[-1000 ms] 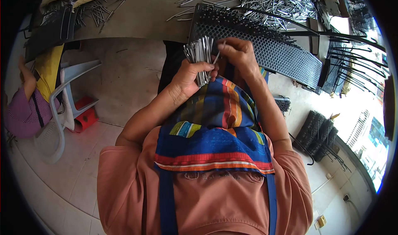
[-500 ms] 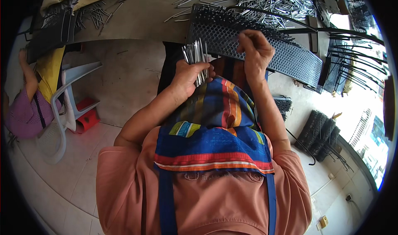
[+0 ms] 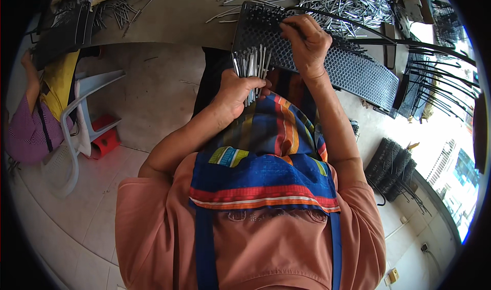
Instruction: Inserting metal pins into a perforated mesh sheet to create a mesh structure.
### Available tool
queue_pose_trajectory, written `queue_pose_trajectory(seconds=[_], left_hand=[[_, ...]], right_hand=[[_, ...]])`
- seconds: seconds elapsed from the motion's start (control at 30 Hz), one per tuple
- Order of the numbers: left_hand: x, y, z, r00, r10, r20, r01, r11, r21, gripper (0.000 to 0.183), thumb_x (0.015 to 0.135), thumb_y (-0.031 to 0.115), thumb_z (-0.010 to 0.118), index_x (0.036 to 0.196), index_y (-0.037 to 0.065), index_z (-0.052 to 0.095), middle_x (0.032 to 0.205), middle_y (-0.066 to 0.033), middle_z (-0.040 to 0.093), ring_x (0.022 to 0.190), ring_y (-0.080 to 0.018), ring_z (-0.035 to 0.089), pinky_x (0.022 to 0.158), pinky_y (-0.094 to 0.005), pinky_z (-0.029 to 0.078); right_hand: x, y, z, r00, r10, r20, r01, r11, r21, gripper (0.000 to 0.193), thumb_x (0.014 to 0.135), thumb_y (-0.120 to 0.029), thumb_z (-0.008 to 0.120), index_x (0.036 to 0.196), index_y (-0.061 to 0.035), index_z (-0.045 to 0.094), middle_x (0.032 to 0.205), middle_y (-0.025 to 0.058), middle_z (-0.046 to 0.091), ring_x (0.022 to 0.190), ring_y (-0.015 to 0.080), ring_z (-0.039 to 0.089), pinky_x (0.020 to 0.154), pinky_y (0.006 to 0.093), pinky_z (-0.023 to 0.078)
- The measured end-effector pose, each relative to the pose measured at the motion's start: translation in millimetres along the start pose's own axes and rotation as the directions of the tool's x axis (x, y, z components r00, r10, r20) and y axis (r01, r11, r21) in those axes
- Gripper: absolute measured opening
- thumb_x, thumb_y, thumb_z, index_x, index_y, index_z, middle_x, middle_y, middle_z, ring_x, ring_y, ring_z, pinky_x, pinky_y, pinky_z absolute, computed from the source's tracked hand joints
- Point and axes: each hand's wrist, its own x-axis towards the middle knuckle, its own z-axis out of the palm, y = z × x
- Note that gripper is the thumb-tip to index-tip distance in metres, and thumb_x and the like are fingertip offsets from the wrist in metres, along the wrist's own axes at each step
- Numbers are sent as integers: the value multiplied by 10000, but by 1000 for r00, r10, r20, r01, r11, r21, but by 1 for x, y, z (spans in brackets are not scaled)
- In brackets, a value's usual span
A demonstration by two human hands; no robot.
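Observation:
My left hand (image 3: 236, 92) is wrapped round a bundle of thin silvery metal strips (image 3: 251, 61), held upright over my lap with their upper ends fanned slightly. Farther to the right, my right hand (image 3: 311, 44) is above a long dark panel full of round holes (image 3: 353, 67). Its thumb and forefinger are pinched together near the panel's far side. Whatever is between those fingertips is too small to make out. Short dark pieces (image 3: 266, 18) stand crowded in the holes along the panel's far part.
A large heap of loose metal strips (image 3: 342, 6) lies on the table (image 3: 179, 21) behind the panel. Black curved rods (image 3: 440, 77) stick out at the right. Dark bundles (image 3: 391, 170) rest on the floor. A co-worker (image 3: 38, 121) sits at the left by a pale plastic chair (image 3: 76, 116).
My right hand has moved away from me and slightly left, over the panel's far side. My left hand with the metal strips has shifted a little to the right.

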Motion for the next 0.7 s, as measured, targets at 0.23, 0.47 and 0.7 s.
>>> queue_pose_trajectory(seconds=[0.23, 0.47, 0.7], left_hand=[[6, -4, -5, 998, -62, -7, 62, 997, -54, 118, 788, -41, 649, 900, -77, 665, 815, -180, 704, 664, -248, 694, 567, -337, 566], [9, -3, -2, 995, -102, 18, 103, 985, -137, 150, 786, -52, 652, 931, -87, 667, 834, -191, 704, 681, -258, 695, 610, -345, 578], [7, -7, -1, 992, -121, 17, 122, 975, -188, 153, 793, -55, 650, 942, -90, 662, 852, -191, 703, 684, -258, 694, 611, -350, 579]], right_hand=[[-6, 6, 10, 994, 107, 6, -107, 994, -8, 147, 789, 67, 698, 929, 21, 704, 808, 64, 672, 672, 108, 664, 609, 227, 521], [0, -3, 7, 999, -48, 8, 48, 952, -303, 175, 771, -22, 750, 942, -58, 748, 819, 64, 676, 681, 175, 661, 621, 264, 502], [-15, 6, 5, 995, 25, -93, -44, 977, -208, 174, 778, -20, 745, 951, -44, 745, 776, 78, 667, 664, 149, 644, 606, 266, 493]])
